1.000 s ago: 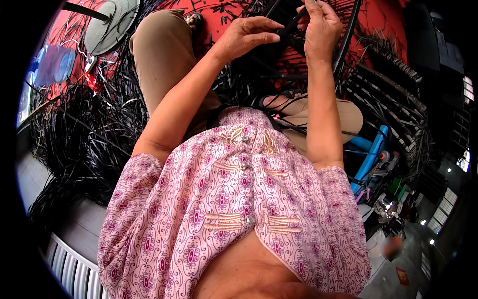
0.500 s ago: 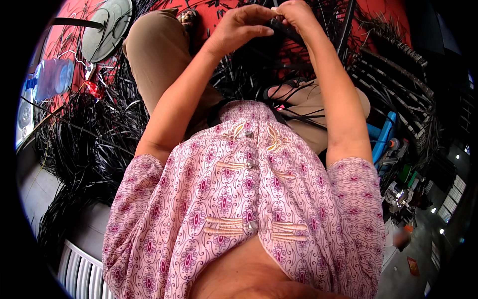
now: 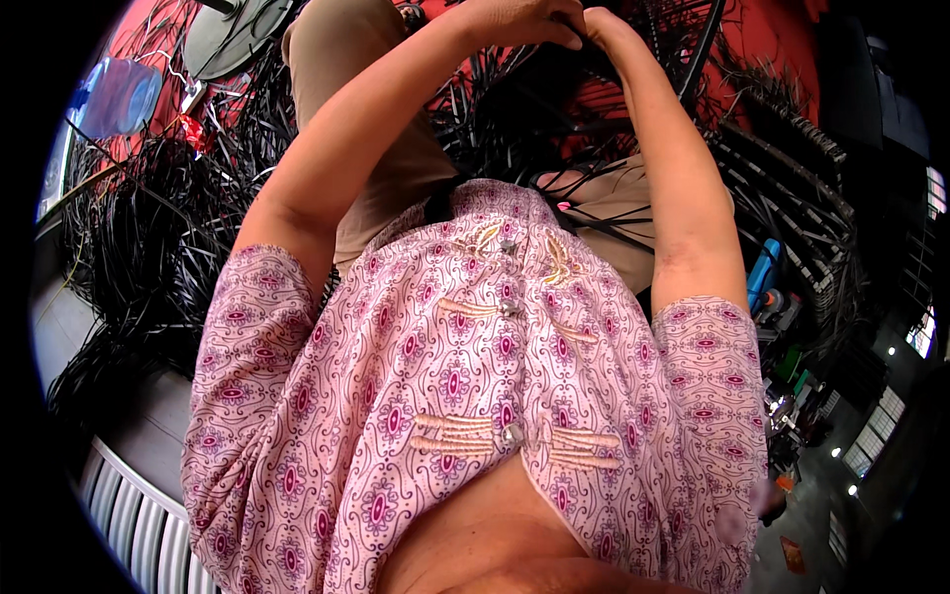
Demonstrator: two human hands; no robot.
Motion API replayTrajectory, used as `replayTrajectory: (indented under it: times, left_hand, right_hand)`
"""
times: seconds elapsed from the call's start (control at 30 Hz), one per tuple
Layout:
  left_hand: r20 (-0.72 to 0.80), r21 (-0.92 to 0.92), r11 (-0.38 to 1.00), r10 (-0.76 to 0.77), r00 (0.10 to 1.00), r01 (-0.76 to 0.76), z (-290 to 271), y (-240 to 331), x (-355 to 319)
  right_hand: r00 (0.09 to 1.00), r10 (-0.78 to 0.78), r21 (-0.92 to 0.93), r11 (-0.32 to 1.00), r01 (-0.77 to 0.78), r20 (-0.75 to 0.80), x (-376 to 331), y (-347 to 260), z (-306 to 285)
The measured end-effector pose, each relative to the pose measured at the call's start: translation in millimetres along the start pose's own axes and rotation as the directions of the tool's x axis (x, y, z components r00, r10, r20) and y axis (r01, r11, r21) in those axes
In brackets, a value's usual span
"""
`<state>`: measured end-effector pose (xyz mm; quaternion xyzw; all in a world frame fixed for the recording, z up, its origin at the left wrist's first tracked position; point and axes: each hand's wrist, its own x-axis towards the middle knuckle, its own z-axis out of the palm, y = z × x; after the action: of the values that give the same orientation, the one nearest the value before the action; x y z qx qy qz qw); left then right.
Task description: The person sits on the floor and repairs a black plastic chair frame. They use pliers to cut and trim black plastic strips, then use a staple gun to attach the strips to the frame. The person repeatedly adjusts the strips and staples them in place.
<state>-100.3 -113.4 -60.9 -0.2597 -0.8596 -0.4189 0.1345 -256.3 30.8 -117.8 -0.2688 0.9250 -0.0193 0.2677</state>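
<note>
Both of my hands meet at the top edge of the head view, over a dark frame [image 3: 701,54] and a tangle of flat black strips [image 3: 495,109]. My left hand [image 3: 529,22] is curled, with thumb and fingers closed toward each other; what lies between them is too dark to name. Close beside it, my right hand [image 3: 606,28] is bent at the wrist and looks closed. Its fingertips are mostly hidden, and so is whatever they hold. More black strips run across my lap below the right forearm.
A large heap of black strips [image 3: 148,247] lies at left, near a clear blue water bottle [image 3: 119,97] and a round grey base [image 3: 233,40]. Woven dark panels [image 3: 792,188] and a blue-handled tool [image 3: 764,267] are at right. Red floor covering [image 3: 767,69] shows ahead.
My hands have moved up toward the top edge, the left one reaching farther right and now partly out of view. The whole view has shifted a little.
</note>
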Motion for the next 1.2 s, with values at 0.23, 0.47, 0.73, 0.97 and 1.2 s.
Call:
replayTrajectory:
  times: [0.23, 0.47, 0.73, 0.97, 1.2]
  left_hand:
    - [0.177, -0.216, 0.966, -0.106, 0.978, 0.144, -2.3, -4.2, 7.8]
    - [0.294, -0.466, 0.817, -0.218, 0.931, 0.339, 4.2, -21.1, -2.1]
    - [0.38, -0.523, 0.743, -0.236, 0.894, 0.418, 0.2, -23.3, -0.3]
    - [0.373, -0.611, 0.661, -0.246, 0.895, 0.436, -0.6, -17.9, -5.5]
    - [0.229, -0.703, 0.515, -0.488, 0.842, 0.49, 13.1, -0.9, -17.2]
  right_hand:
    - [0.993, 0.012, 0.074, 0.997, -0.003, -0.118, -10.5, 14.0, 6.6]
    - [0.256, 0.072, 0.221, 0.753, 0.619, -0.964, -132.3, -39.6, -11.2]
    - [0.294, -0.455, -0.327, 0.859, 0.393, -0.84, -188.7, -42.1, 43.2]
    - [0.239, -0.467, -0.308, 0.814, 0.493, -0.851, -179.8, -44.5, 30.1]
    - [0.555, -0.058, 0.322, 0.763, 0.56, -0.83, -167.0, -42.5, -5.0]
